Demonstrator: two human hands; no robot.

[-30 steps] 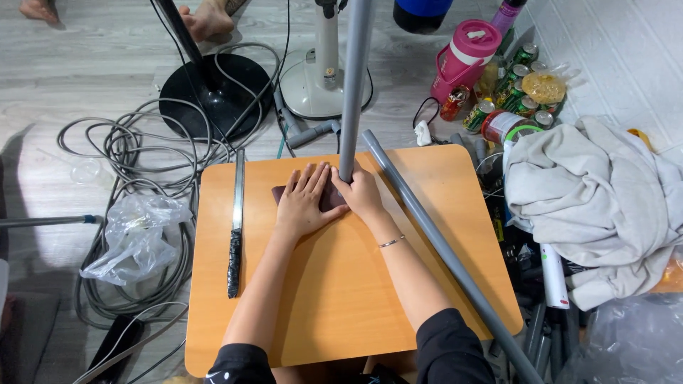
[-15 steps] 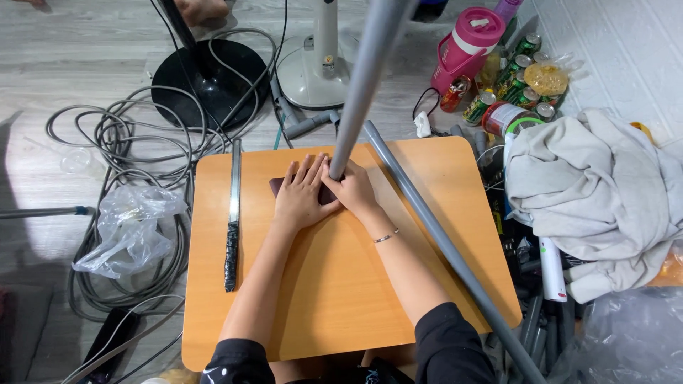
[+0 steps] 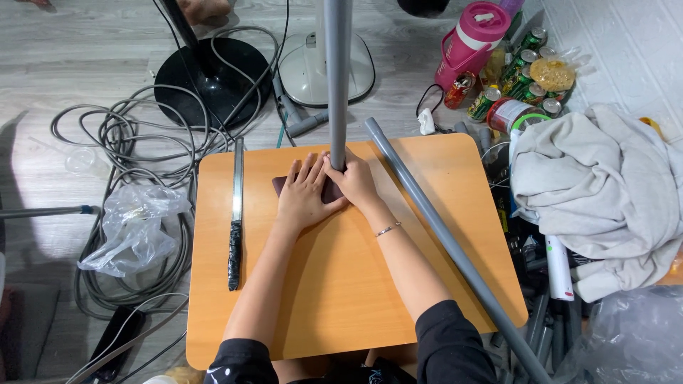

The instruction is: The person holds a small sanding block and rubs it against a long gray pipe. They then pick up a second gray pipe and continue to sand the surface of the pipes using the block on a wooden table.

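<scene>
My left hand (image 3: 304,196) lies flat, fingers spread, on a dark brown flat piece (image 3: 279,186) on the orange table (image 3: 341,284). My right hand (image 3: 350,178) is wrapped around the base of an upright grey pipe (image 3: 336,71) that stands on the same brown piece. A thin bracelet sits on my right wrist. A second grey pipe (image 3: 441,235) lies diagonally across the table's right side, just right of my right arm. A long knife (image 3: 235,213) with a black wrapped handle lies along the table's left side, apart from both hands.
Coiled grey cables (image 3: 121,142) and a clear plastic bag (image 3: 135,227) lie on the floor at left. Two round stand bases (image 3: 206,71) sit beyond the table. At right are a pink jug (image 3: 475,35), several cans (image 3: 526,78), a crumpled grey cloth (image 3: 605,192) and more pipes.
The upright pipe's lean has shifted from slightly right-tilted to nearly vertical in view. Both hands stay at its base on the brown piece.
</scene>
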